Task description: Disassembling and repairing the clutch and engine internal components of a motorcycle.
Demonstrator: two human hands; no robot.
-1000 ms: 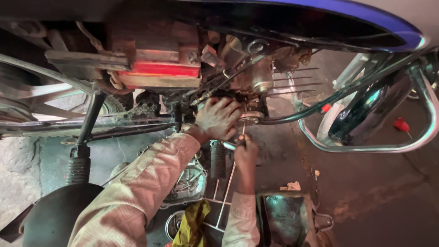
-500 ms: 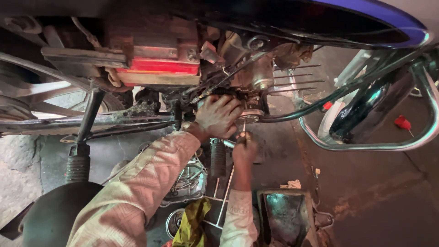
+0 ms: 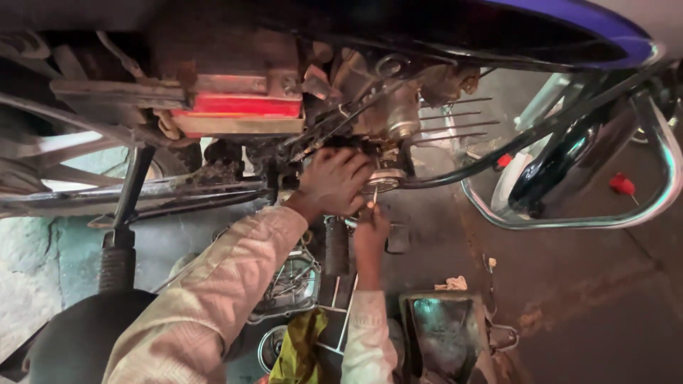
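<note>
My left hand (image 3: 333, 181) reaches up under a motorcycle and closes its fingers around a dark part of the engine (image 3: 388, 107), just left of a round metal fitting (image 3: 388, 179). My right hand (image 3: 371, 229) is right below it, gripping a thin metal tool (image 3: 375, 195) that points up at the fitting. Both arms wear pale long sleeves. The tool's tip is hidden among the engine parts.
A red and cream battery box (image 3: 238, 110) sits in the frame to the left. Cooling fins (image 3: 459, 117) and a chrome guard bar (image 3: 569, 222) lie to the right. On the floor are a tray of tools (image 3: 293, 283), a yellow-green rag (image 3: 299, 345) and a dark tin (image 3: 445, 334).
My right hand has risen slightly with the tool, closer to the round fitting. My left hand keeps its hold on the engine part.
</note>
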